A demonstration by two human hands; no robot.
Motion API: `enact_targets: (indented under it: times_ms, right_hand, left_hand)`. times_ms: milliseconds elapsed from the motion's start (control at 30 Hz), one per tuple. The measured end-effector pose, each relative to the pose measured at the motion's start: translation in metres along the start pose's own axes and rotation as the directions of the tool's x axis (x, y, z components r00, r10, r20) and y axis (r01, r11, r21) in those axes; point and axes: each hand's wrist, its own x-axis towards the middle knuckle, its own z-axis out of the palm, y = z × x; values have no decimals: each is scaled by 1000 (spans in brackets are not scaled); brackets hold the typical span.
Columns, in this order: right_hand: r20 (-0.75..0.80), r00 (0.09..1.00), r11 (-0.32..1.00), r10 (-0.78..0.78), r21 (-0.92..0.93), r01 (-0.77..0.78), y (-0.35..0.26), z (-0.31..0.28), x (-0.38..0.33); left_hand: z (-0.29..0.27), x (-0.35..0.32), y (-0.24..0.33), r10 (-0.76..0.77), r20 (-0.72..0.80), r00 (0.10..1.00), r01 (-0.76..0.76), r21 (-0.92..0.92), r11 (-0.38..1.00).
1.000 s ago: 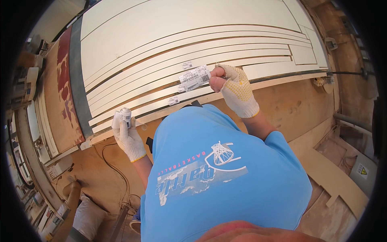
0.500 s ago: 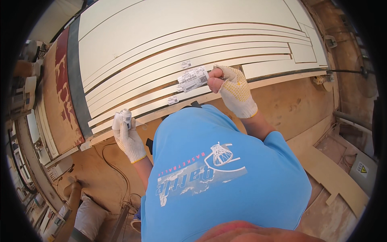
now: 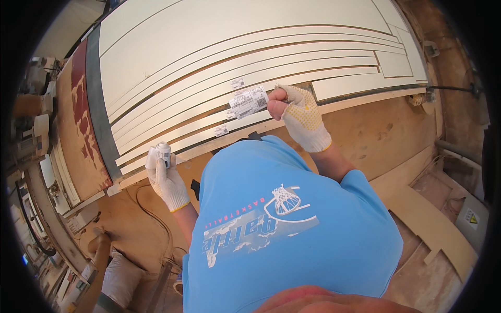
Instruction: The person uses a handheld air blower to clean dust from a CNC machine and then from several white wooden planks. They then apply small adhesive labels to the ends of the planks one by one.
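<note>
My left hand (image 3: 168, 183), in a white knit glove, is closed round a roll of printed labels (image 3: 164, 151) just off the near left edge of the panel. A printed white label (image 3: 249, 103) is pinched by one end between the thumb and finger of my right hand (image 3: 301, 116). That glove has yellow dots and leaves the fingertips bare. The label hangs over the long white board strips (image 3: 209, 88). Smaller labels lie on the strips, one beyond it (image 3: 237, 82) and one nearer me (image 3: 221, 131).
The strips belong to a large cut white panel (image 3: 209, 23) on a wooden-edged table (image 3: 365, 102). A brown-and-red board (image 3: 83, 120) lies left of it. A white sack (image 3: 121, 281) rests at lower left, and a grey box with a warning sign (image 3: 472, 219) stands at right.
Both hands keep nearly the same pose, still gripping the roll and the label. The label tilts slightly, and the view has shifted a little over the panel.
</note>
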Motion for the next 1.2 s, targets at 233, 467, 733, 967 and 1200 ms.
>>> enact_targets:
  times_ms: [233,467,733,967,1200]
  right_hand:
    - [-20,1000,997,5,79,-4,0,-19,-2]
    - [41,996,997,79,12,-79,17,-34,-7]
    - [129,977,981,170,75,-181,68,-57,-9]
    - [-3,978,977,210,34,-209,155,-32,6]
    - [-259,887,903,383,-96,-418,246,-26,28]
  left_hand:
    - [26,-6,-2,-33,19,999,33,31,999]
    - [50,-17,-6,1,106,994,-12,103,995]
    - [71,-31,-29,21,46,999,-26,110,994]
    - [34,35,-28,-22,128,991,-5,206,979]
    - [-7,62,-32,-100,-37,994,103,69,992]
